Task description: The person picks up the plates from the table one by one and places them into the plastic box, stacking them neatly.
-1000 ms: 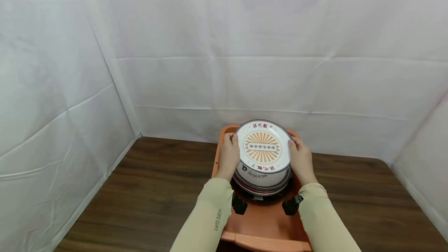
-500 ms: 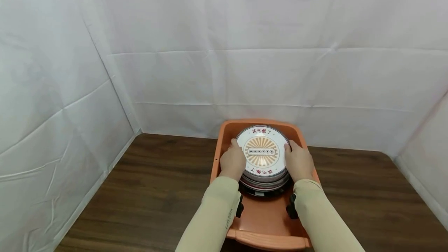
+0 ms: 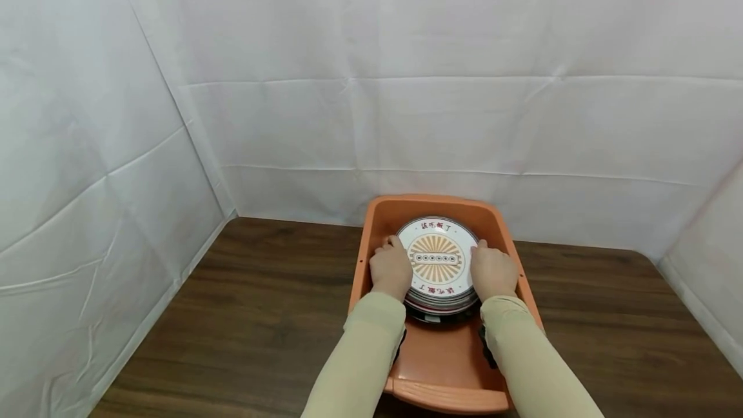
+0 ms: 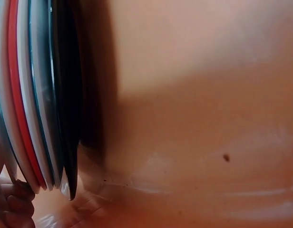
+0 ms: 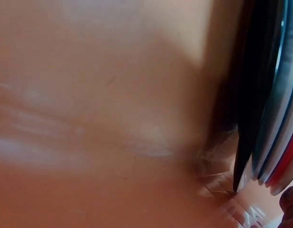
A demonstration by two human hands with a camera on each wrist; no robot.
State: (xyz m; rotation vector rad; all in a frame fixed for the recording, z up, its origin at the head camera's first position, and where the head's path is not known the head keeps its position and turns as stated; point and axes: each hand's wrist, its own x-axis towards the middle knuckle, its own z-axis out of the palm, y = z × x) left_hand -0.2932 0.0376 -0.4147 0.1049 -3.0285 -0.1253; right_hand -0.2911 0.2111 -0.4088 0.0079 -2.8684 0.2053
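Beige sleeves (image 3: pixel 360 360) hide my wrists and the near part of the orange tub (image 3: pixel 447 376). Plate edges (image 4: pixel 37 95) fill both wrist views, blurred. My left hand (image 3: pixel 390 269) and right hand (image 3: pixel 492 271) grip the plate stack (image 3: pixel 441 260) inside the tub, on a wooden table (image 3: pixel 261 315) before white sheeting (image 3: pixel 406 82).

plate stack (image 3: pixel 439 262) in tub (image 3: pixel 441 373), tub on table (image 3: pixel 261 315), hands at sides.

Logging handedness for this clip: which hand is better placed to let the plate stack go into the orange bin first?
Neither clearly. The left hand and right hand grip opposite rims of the plate stack, evenly placed inside the orange bin. Releasing both together looks likeliest.
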